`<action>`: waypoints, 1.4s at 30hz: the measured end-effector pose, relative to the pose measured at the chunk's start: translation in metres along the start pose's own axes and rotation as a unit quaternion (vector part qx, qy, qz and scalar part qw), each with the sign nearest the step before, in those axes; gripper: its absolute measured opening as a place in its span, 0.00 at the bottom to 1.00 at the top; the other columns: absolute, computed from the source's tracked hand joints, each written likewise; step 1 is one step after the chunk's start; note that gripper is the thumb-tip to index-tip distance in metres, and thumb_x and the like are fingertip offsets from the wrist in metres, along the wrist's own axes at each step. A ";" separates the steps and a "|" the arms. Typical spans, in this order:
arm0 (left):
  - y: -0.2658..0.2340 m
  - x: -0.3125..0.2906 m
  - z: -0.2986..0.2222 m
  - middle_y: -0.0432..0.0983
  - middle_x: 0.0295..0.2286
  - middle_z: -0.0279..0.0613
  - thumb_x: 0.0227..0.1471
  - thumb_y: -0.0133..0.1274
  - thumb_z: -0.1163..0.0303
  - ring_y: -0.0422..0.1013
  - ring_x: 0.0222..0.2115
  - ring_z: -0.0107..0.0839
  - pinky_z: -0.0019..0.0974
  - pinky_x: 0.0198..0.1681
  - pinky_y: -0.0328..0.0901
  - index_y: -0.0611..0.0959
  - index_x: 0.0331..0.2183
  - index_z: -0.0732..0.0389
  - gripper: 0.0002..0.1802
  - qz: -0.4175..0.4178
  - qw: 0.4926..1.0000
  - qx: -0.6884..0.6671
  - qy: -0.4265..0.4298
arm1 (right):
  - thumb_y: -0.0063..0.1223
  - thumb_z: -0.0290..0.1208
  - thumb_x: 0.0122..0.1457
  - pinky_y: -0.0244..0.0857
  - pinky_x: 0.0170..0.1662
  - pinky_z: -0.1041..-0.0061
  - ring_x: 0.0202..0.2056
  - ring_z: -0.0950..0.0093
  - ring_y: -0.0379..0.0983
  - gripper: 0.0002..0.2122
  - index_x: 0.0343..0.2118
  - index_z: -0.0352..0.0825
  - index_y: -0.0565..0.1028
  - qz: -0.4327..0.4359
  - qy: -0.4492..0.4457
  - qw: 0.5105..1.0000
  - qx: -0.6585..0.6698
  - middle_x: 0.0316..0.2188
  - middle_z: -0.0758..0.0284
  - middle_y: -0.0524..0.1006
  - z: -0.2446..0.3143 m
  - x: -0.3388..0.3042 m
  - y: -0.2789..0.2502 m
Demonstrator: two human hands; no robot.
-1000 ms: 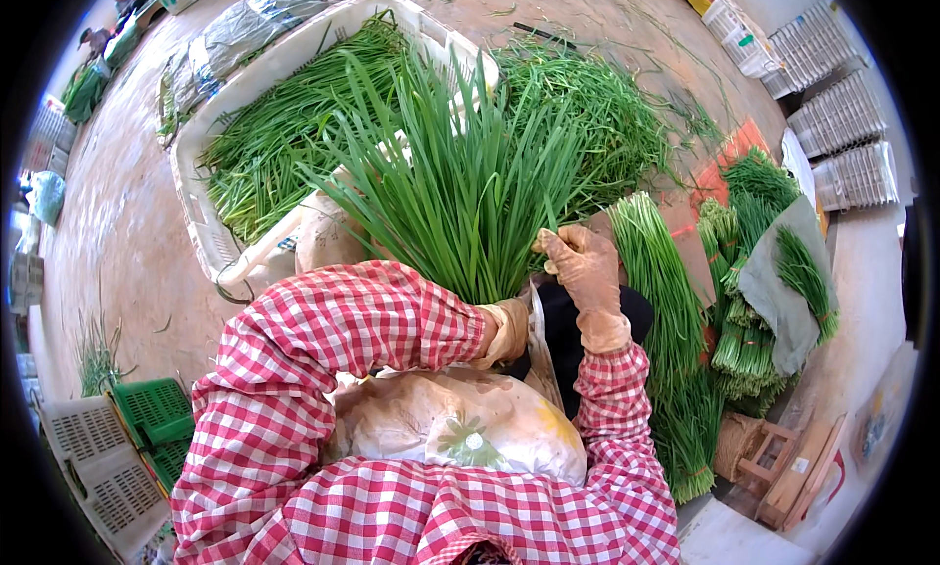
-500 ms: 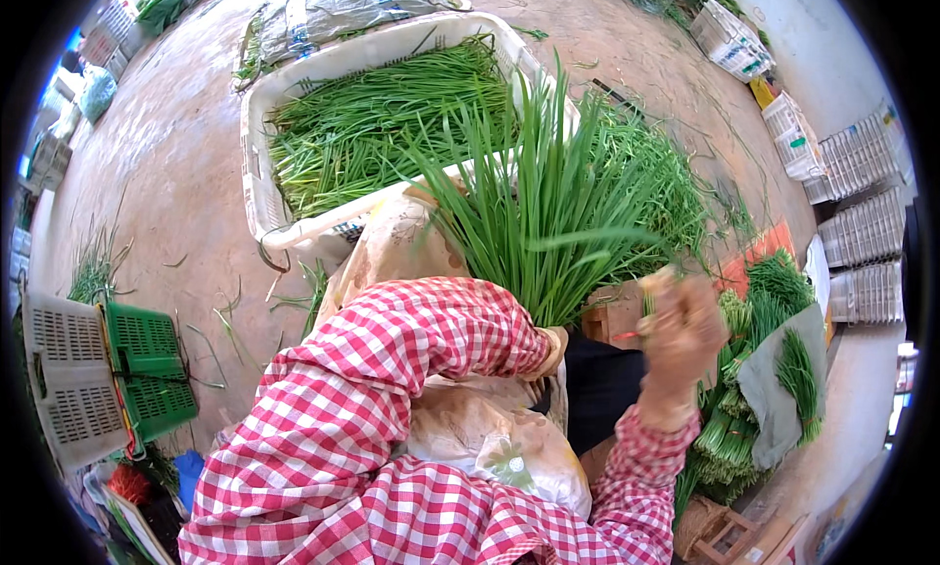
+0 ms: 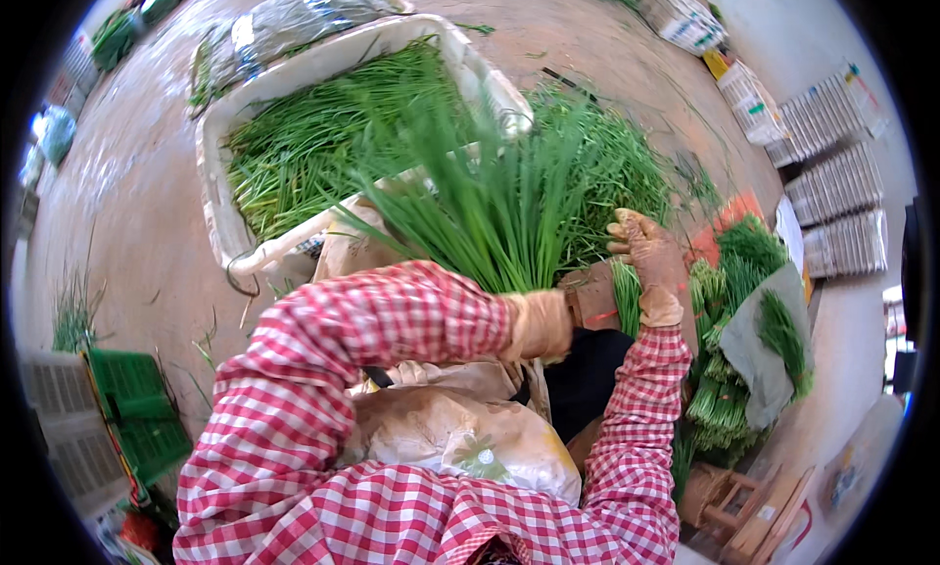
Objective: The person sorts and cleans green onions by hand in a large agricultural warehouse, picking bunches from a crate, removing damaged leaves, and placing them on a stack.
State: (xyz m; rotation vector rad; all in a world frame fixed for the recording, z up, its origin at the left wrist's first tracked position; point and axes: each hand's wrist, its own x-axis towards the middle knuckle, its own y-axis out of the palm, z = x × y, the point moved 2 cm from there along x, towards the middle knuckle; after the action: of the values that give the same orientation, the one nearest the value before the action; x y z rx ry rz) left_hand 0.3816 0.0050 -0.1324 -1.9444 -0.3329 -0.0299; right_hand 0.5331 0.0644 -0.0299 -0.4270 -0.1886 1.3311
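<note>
While my left hand [image 3: 540, 322] is clamped around the bottom of a fat bunch of green chives [image 3: 490, 208], the blades fan upward and outward in front of me, standing pretty much upright, with the tips spreading over the edge of the white tub [image 3: 227, 234]. That tub sits just beyond the bunch and is packed with more loose chives lying flat. My right hand [image 3: 648, 261] is off to the right of the bunch, gloved like the other one, fingers curled loosely and not gripping the bunch; can't really tell if it's pinching a stray blade or nothing at all. Right behind it there's a heap of chives [image 3: 607, 173] on the ground, and further right a row of tied bundles [image 3: 729, 389] stacked near a grey cloth [image 3: 759, 345]. A crinkly plastic bag [image 3: 460, 438] rests on my lap, under my checked sleeves. Down at the left edge there's a green crate [image 3: 137, 418] on the dirt floor.
</note>
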 end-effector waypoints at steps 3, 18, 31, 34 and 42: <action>-0.174 -0.008 -0.026 0.71 0.15 0.32 0.48 0.50 0.64 0.69 0.18 0.27 0.34 0.23 0.65 0.78 0.23 0.55 0.08 -0.174 0.981 -0.003 0.090 | 0.53 0.43 0.57 0.68 0.37 0.80 0.31 0.78 0.75 0.20 0.44 0.31 0.74 -0.017 -0.052 0.998 -0.026 0.32 0.66 0.79 -0.028 -0.010 -0.022; -0.308 -0.149 0.091 0.61 0.12 0.20 0.57 0.39 0.65 0.58 0.16 0.13 0.27 0.38 0.54 0.67 0.22 0.53 0.12 -0.317 0.616 -0.622 0.365 | 0.49 0.43 0.57 0.65 0.29 0.68 0.24 0.67 0.73 0.15 0.32 0.35 0.76 0.123 -0.060 0.962 -0.236 0.21 0.61 0.76 -0.025 -0.091 0.002; -0.211 -0.081 0.051 0.72 0.37 0.43 0.55 0.45 0.72 0.67 0.38 0.29 0.31 0.43 0.63 0.76 0.40 0.67 0.12 -0.596 0.741 -0.306 -0.050 | 0.64 0.50 0.29 0.31 0.60 0.42 0.63 0.56 0.39 0.56 0.62 0.34 0.44 0.050 -0.377 0.924 0.043 0.60 0.51 0.48 0.090 -0.052 0.103; -0.247 -0.083 0.022 0.69 0.32 0.42 0.54 0.43 0.73 0.65 0.38 0.29 0.35 0.46 0.61 0.74 0.31 0.63 0.05 -0.490 0.714 -0.496 -0.051 | 0.66 0.50 0.27 0.31 0.61 0.43 0.63 0.54 0.40 0.56 0.61 0.34 0.46 -0.039 -0.423 0.906 0.005 0.59 0.50 0.50 0.075 -0.040 0.151; -0.305 -0.132 0.082 0.67 0.49 0.56 0.55 0.45 0.64 0.68 0.47 0.40 0.37 0.52 0.62 0.67 0.50 0.75 0.27 -0.466 0.881 -0.077 -0.034 | 0.61 0.41 0.35 0.65 0.42 0.60 0.39 0.59 0.73 0.33 0.46 0.31 0.64 -0.045 -0.515 0.855 0.049 0.35 0.53 0.74 0.135 -0.043 0.048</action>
State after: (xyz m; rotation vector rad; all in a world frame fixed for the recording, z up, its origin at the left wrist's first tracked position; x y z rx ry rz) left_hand 0.1687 0.1578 0.0882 -1.7650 -1.3205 -0.6324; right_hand 0.4296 0.0574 0.0780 0.4286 -1.0136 1.3536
